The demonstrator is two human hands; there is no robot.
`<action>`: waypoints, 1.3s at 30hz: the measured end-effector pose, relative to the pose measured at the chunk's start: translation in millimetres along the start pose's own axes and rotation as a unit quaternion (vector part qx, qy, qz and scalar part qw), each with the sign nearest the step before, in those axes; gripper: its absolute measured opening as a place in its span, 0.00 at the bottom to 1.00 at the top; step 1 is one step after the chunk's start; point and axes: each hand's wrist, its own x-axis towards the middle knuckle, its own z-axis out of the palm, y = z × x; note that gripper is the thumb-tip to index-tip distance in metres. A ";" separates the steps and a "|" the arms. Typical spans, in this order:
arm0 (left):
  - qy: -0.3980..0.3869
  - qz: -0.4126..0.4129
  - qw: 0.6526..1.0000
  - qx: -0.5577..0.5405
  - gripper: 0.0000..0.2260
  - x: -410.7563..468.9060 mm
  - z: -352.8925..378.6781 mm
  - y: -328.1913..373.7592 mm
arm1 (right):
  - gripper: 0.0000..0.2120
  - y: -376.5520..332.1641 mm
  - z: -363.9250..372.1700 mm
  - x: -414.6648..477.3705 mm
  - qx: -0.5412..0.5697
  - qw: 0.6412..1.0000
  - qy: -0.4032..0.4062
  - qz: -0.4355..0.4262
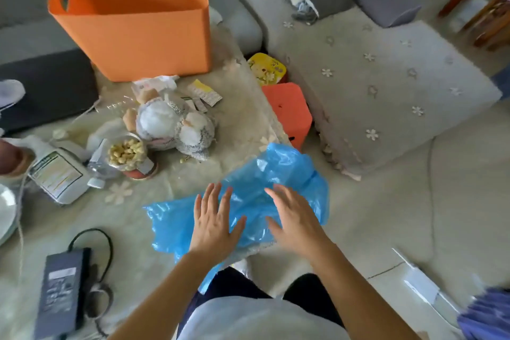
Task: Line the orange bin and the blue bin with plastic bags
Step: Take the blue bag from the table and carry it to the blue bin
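Note:
The orange bin [132,16] stands upright and unlined at the far left of the table. A crumpled blue plastic bag [254,182] lies at the table's near right corner, partly hanging over the edge. My left hand [214,218] and my right hand [294,218] rest flat on the bag, side by side, fingers spread. A blue object [485,315] shows at the bottom right corner; I cannot tell whether it is the blue bin.
On the table lie a plush toy [174,124], a jar of nuts [128,153], a white bottle [58,171], packets and a black power adapter [64,290]. An orange stool [288,110] stands right of the table, beside a grey sofa [372,85].

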 end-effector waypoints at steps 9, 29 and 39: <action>-0.067 -0.206 0.976 -0.011 0.38 15.8 44.1 -12.5 | 0.67 18.8 34.9 89.9 -0.139 0.938 -0.221 -0.226; -0.002 -0.252 0.965 0.067 0.16 45.5 63.8 42.0 | 0.09 77.4 18.2 118.1 -0.067 0.954 -0.216 -0.195; 0.144 -0.079 0.986 0.000 0.26 88.6 -49.5 81.4 | 0.11 73.3 -88.6 121.7 0.052 0.998 0.036 -0.014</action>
